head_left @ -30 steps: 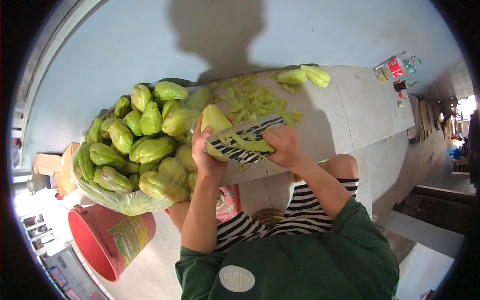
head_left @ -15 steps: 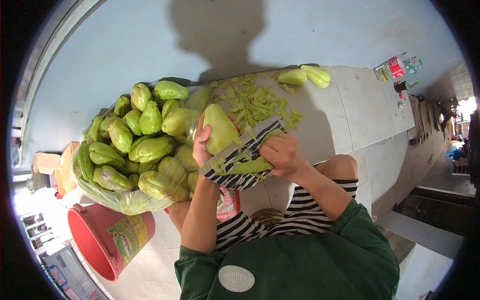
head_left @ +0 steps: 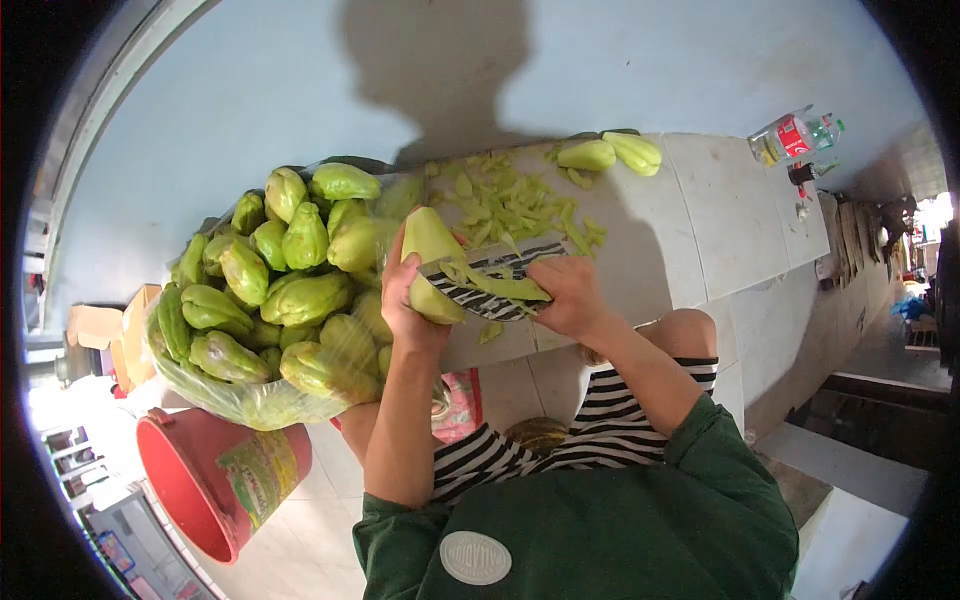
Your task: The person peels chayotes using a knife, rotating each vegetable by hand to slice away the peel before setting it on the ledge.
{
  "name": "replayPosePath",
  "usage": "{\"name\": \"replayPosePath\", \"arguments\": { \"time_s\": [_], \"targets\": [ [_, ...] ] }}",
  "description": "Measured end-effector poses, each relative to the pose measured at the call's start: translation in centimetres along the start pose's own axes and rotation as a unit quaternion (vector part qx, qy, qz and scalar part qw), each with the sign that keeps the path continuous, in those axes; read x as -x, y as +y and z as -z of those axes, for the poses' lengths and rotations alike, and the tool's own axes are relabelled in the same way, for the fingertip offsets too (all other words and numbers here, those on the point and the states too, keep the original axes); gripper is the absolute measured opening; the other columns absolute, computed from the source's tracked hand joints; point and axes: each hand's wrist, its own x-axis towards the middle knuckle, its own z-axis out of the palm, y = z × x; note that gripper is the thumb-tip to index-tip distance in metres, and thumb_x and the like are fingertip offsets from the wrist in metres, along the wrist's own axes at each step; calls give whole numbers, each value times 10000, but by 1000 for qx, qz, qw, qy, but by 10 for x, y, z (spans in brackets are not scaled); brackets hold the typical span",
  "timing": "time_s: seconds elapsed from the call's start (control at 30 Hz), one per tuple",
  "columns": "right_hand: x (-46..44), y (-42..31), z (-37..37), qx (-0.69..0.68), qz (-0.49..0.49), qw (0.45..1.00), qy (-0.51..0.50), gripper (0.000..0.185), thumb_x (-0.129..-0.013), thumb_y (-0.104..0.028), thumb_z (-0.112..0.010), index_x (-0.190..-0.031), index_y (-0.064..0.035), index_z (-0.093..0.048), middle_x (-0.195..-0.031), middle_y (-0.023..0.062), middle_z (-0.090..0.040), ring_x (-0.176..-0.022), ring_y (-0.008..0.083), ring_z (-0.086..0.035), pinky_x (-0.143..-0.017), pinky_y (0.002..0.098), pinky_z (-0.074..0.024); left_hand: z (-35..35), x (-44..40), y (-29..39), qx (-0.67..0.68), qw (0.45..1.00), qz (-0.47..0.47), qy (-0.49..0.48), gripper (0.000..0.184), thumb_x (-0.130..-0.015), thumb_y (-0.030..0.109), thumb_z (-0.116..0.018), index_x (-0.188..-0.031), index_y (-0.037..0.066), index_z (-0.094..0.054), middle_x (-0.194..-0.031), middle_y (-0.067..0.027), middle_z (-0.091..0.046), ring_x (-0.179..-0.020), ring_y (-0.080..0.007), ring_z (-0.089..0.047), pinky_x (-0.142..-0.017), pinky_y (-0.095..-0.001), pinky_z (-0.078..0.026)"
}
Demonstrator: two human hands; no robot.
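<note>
My left hand (head_left: pixel 410 300) is closed around a pale green, partly peeled chayote (head_left: pixel 429 234). In my right hand (head_left: pixel 572 292) is a broad-bladed knife (head_left: pixel 497 262), its shiny face mirroring black and white stripes. The blade lies across the chayote, hiding part of it, and green peel (head_left: pixel 500 284) clings to the metal. My right fingers cover the handle. Beyond the hands, a heap of peel strips (head_left: pixel 515 205) lies on the tiled ledge (head_left: pixel 625 225). To the left, a clear plastic bag (head_left: pixel 255 400) bulges with unpeeled chayotes (head_left: pixel 305 235).
Two peeled chayotes (head_left: pixel 587 154) lie at the back of the ledge by the wall. Farther right stands a plastic bottle (head_left: pixel 792 136) with a red label. At lower left a red bucket (head_left: pixel 185 485) rests tilted on the floor, near a cardboard box (head_left: pixel 135 335).
The knife has moved left and up, from beside the chayote to across it, and its blade has turned. A piece of peel now lies near the ledge's front edge.
</note>
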Motion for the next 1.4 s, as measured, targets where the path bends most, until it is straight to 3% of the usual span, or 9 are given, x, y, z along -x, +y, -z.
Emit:
{"name": "replayPosePath", "arguments": {
  "time_s": [0.2, 0.27, 0.37, 0.47, 0.8, 0.9, 1.07, 1.3, 1.4],
  "targets": [
    [0, -7, 8, -5, 11, 1000, -7, 251, -649, -195, -744, -726, -76, -536, -668, 85, -546, -609, 293, -561, -533, 403, -403, 5, 1, 3, -12, 998, 9, -64, 820, -749, 361, -642, -1416, -24, -363, -1109, -207, -596, -993, -301, -600, -862, -393, -497],
    [-1, -9, 12, 20, 35, 999, 4, 316, -583, -233, -740, -749, -89, -513, -648, 86, -537, -604, 307, -568, -526, 418, -428, 3, 2, 2, -38, 996, 12, -74, 829, -748, 365, -642, -1418, -31, -358, -1115, -207, -595, -1003, -301, -598, -862, -393, -498],
    [2, 7, -2, 51, -30, 998, 14, 312, -588, -226, -737, -755, -88, -512, -656, 85, -552, -606, 312, -573, -529, 418, -436, -5, 5, 3, -21, 999, -2, -35, 833, -738, 370, -635, -1412, -40, -366, -1115, -206, -598, -1008, -301, -604, -867, -393, -500],
    [-2, 2, 0, 7, -7, 1000, 18, 282, -613, -179, -734, -708, -63, -495, -637, 107, -509, -579, 312, -543, -526, 409, -399, -1, 3, 5, -16, 1000, -5, -18, 826, -737, 370, -635, -1403, -47, -381, -1117, -207, -600, -995, -295, -617, -877, -400, -504],
    [-2, -7, 11, -4, -1, 1000, -7, 310, -554, -198, -743, -749, -90, -528, -674, 91, -569, -636, 313, -588, -545, 421, -445, 3, 2, 0, -19, 996, 55, -63, 788, -761, 334, -594, -1410, -62, -387, -1089, -152, -625, -979, -268, -631, -873, -360, -516],
    [-2, -3, 11, -22, 22, 999, -5, 277, -640, -214, -749, -728, -62, -535, -653, 114, -524, -587, 322, -550, -524, 410, -404, 1, 3, 0, -26, 995, 65, -68, 820, -755, 342, -615, -1425, -60, -368, -1132, -153, -611, -1009, -272, -623, -898, -366, -506],
    [-2, 6, 4, -37, -97, 994, -25, 296, -581, -146, -733, -800, -63, -553, -677, 129, -578, -637, 357, -593, -547, 445, -454, -6, 3, 4, -27, 996, 69, -58, 914, -735, 384, -660, -1448, -72, -316, -1229, -180, -568, -1082, -289, -593, -937, -389, -486],
    [-4, 4, 5, -19, -75, 996, -35, 246, -648, -149, -725, -823, -57, -579, -702, 142, -621, -659, 364, -610, -567, 448, -473, 2, 4, 5, -31, 994, 64, -80, 974, -722, 418, -674, -1451, -94, -280, -1238, -219, -557, -1074, -313, -595, -934, -397, -487],
    [-7, 16, -5, -8, -198, 979, -49, 219, -688, -161, -708, -786, -26, -567, -697, 161, -633, -655, 387, -600, -575, 454, -476, 11, 4, 4, -3, 987, 78, -139, 855, -775, 396, -608, -1446, -47, -317, -1203, -217, -573, -1031, -328, -601, -902, -414, -495]
  ]
}}
